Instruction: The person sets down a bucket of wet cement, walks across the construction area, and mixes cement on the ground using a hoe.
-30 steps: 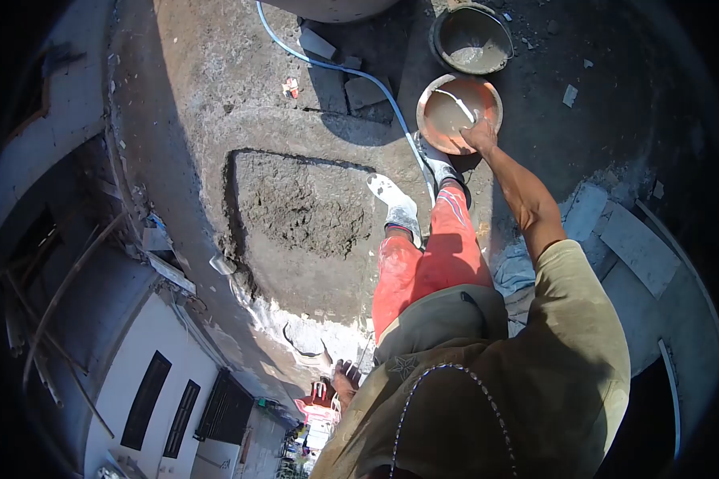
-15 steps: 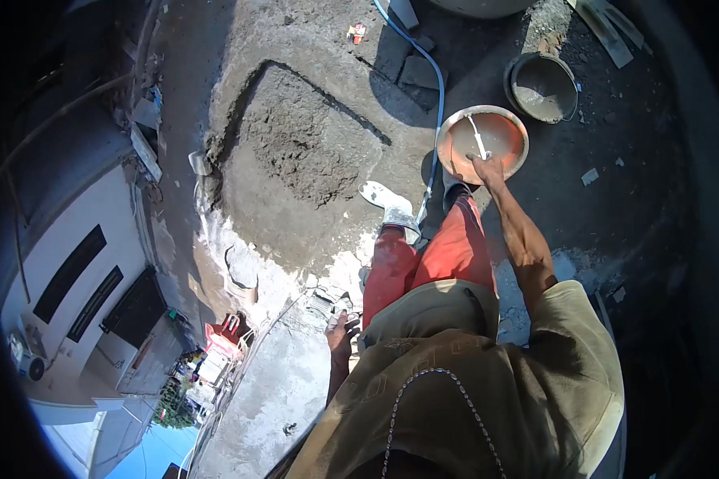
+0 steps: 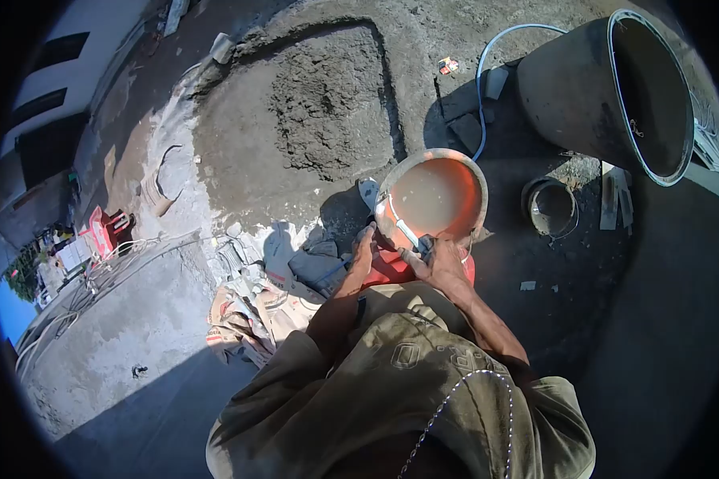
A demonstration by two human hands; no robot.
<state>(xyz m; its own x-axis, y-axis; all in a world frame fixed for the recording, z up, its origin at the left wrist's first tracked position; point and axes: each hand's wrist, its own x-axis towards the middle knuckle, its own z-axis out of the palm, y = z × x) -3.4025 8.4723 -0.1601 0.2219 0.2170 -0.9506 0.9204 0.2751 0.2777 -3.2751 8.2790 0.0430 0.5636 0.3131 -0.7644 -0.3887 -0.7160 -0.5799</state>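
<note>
I see both bare hands bring an orange bucket [image 3: 475,188] close against the red trousers [image 3: 387,270], its rim near a white boot [image 3: 367,191]. The right hand [image 3: 443,267] closes around the pale handle grip [image 3: 407,233]; the left hand [image 3: 365,246] curls at the bucket's left side, its hold unclear to me. Open dark ground [image 3: 499,239] separates the orange bucket from a smaller grey bucket [image 3: 553,209], with more room at lower right. A blue hose [image 3: 482,96] curves beyond the far rim, towards a large drum [image 3: 571,88] with a round mouth. Cloudy grey liquid [image 3: 427,198] fills the bottom; lumpy grey mix [image 3: 319,112] lies inside a squared groove, and crumpled sacks [image 3: 284,307] lie at left.
</note>
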